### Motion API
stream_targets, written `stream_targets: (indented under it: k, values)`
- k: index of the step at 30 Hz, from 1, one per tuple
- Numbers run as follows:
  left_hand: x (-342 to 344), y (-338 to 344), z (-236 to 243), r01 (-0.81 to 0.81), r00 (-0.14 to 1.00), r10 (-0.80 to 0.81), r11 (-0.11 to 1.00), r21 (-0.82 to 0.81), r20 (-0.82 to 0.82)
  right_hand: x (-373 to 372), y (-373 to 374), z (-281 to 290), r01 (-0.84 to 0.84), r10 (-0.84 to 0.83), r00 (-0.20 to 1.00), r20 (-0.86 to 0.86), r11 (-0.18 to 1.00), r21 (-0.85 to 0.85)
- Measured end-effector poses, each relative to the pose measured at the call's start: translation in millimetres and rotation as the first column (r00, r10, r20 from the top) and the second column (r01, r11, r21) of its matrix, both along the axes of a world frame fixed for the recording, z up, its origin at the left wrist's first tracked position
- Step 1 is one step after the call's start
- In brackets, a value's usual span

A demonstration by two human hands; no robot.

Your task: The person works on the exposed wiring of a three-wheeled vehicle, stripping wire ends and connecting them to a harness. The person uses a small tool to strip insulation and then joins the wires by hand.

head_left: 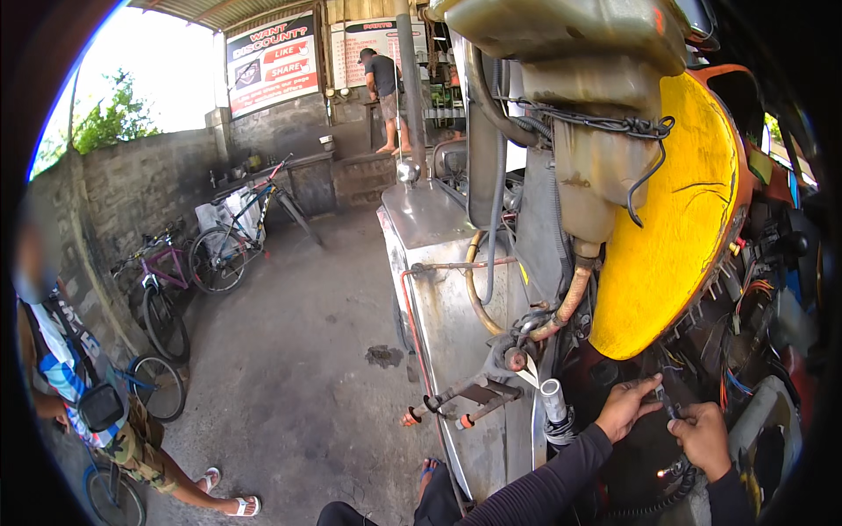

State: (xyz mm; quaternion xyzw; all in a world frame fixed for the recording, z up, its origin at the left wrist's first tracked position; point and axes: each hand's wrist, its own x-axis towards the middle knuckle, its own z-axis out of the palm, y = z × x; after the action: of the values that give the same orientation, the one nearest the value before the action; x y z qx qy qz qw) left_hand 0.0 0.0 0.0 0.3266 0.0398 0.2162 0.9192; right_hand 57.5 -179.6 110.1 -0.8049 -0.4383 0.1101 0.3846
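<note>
In the lower right, my left hand and my right hand come close together over a dark opening in the machine. Between them runs a thin dark wire with what looks like a small connector. My left thumb and finger pinch its upper part; my right fingers are closed around its lower end. Just above the hands is the lower edge of a worn yellow panel. Loose coloured wires hang to the right of the hands. Below my right hand lies a black corrugated conduit, near a small lit spot.
A stained plastic tank and a brown hose stand above and left of my hands. Metal pipes with orange ends jut over the concrete floor. One person stands at left, another at the back, with several bicycles along the wall.
</note>
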Motion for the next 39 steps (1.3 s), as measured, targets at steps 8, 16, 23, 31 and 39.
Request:
stream_targets:
  k: [8,16,23,31,39]
  values:
    - [-2,-1,2,-0.018,1.000,0.018,1.000,-0.012,0.009,4,-1,-4,-0.047,0.047,0.994,0.095,0.999,-0.012]
    - [-2,-4,2,-0.025,1.000,0.025,0.999,-0.020,0.018,-9,0,7,0.005,-0.004,0.999,0.034,1.000,-0.005]
    - [0,-1,2,0.003,1.000,-0.003,1.000,-0.004,0.020,3,-4,-2,-0.046,0.048,0.993,0.107,0.999,-0.018]
    - [0,0,-3,-0.018,1.000,0.018,1.000,-0.012,0.024,-12,2,9,-0.008,0.008,1.000,0.002,1.000,-0.012]
    - [4,-15,14,0.000,1.000,0.000,1.000,0.004,0.012,-3,-13,3,-0.020,0.012,0.985,0.170,0.999,0.042]
